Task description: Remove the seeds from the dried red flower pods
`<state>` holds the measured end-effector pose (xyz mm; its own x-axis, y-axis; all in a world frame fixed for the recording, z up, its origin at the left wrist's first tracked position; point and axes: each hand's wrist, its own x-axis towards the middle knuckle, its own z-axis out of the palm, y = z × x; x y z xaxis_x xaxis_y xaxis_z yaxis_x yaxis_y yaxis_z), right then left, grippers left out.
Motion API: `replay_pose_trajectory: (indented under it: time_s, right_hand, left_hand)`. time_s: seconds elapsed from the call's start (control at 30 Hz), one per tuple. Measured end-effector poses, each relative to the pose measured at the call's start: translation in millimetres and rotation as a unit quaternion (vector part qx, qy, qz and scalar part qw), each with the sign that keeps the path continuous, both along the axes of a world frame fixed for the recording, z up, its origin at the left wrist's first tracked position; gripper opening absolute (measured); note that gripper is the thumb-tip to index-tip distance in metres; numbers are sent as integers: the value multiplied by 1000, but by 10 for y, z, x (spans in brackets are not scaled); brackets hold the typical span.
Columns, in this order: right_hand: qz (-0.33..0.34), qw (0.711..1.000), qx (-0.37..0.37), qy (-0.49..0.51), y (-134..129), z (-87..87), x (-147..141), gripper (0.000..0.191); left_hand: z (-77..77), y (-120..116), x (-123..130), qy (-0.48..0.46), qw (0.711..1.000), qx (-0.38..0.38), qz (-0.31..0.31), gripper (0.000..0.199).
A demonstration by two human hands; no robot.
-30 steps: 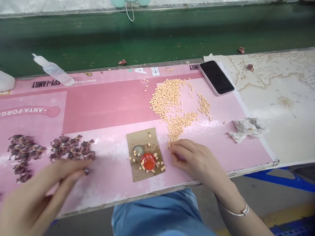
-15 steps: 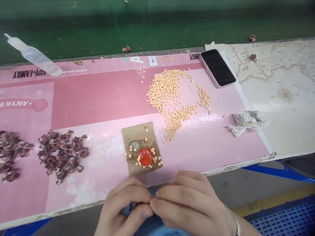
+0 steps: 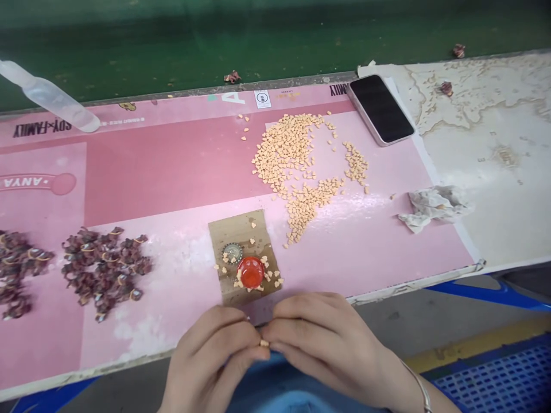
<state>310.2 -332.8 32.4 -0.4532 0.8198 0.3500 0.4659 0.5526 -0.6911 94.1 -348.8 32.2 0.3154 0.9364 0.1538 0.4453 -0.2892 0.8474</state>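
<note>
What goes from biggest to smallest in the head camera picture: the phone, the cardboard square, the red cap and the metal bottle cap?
1. The phone and the cardboard square: they look about alike, and the square sits nearer the camera, so I can't rank them.
2. The red cap
3. The metal bottle cap

Free pink surface (image 3: 365, 241) right of the fingers (image 3: 284, 338); cardboard square just ahead
Straight ahead of the fingers, a cardboard square (image 3: 243, 235) and a red cap (image 3: 250, 272) stand in the way; ahead and left, dark red bundles (image 3: 105, 267) crowd the surface; further ahead, a heap of small peach pieces (image 3: 293, 166); far ahead and right, crumpled tissue (image 3: 434, 207) and a phone (image 3: 381, 109); open pink lies between.
</note>
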Motion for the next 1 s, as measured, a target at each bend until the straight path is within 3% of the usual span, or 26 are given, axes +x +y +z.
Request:
replay_pose_trajectory:
  time_s: [0.17,0.3,0.43,0.67,0.9,1.0]
  right_hand:
    - [-16,999,24,-29,9,22,-24,35]
    - [-35,996,42,-65,-13,24,-51,27]
    - [-40,994,51,-88,-29,19,-84,19]
    - [-73,996,45,-5,34,49,-206,21]
    - [-24,998,-34,50,97,31,-228,20]
    - [-67,998,-5,20,157,7,-184,18]
  left_hand:
    - [-16,-2,-45,108,991,83,-14,10]
    - [-60,22,-22,131,983,131,11,15]
    - [-87,-7,-65,121,987,106,3,12]
    - [-58,-52,-140,109,990,85,-10,9]
    - [-85,-34,-157,98,991,92,-3,14]
    - [-114,-92,-205,89,993,69,25,21]
